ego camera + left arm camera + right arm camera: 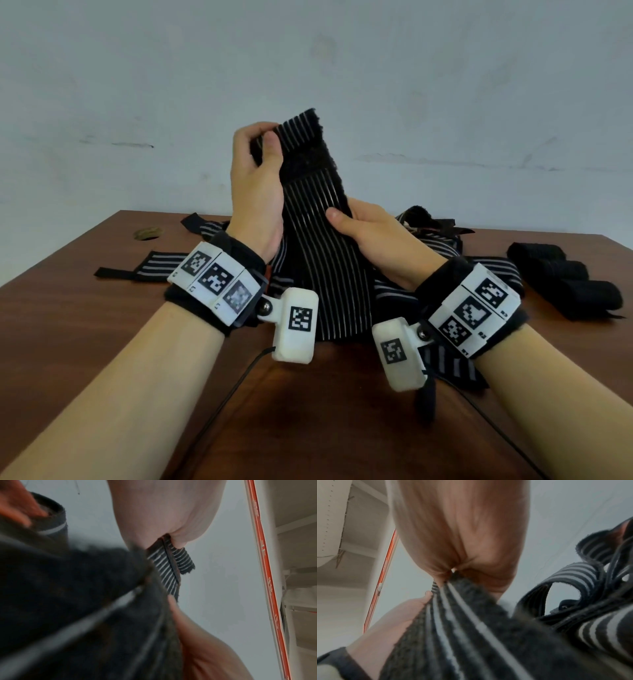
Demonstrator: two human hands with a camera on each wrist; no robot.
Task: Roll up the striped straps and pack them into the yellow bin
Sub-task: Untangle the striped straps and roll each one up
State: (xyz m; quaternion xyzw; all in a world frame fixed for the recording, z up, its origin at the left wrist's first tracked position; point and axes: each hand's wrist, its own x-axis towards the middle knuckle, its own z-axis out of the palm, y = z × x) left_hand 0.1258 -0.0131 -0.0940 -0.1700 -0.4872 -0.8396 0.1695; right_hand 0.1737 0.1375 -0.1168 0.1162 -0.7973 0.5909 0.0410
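Item: striped strap (318, 240), black with pale lengthwise stripes, held upright at frame centre, its tail trailing down to the wooden table (68, 281) between the wrists. Right hand (373, 240), lower centre-right: thumb across the front, fingers curled behind, gripping mid-length. Left hand (255, 192), above it: thumb and fingers pinching the strap's left edge just below the fuzzy fastener patch (310, 157). Beyond, centre: heap of loose straps (428, 240), tangled. Left: one flat strap (150, 267). Right edge: three rolled straps (565, 281), side by side. Yellow bin: not in view. Risks, as judged: the fuzzy patch may catch on the heap or on itself and spoil the roll; the trailing tail may drag neighbours; a slack start would give a loose coil that unwinds.
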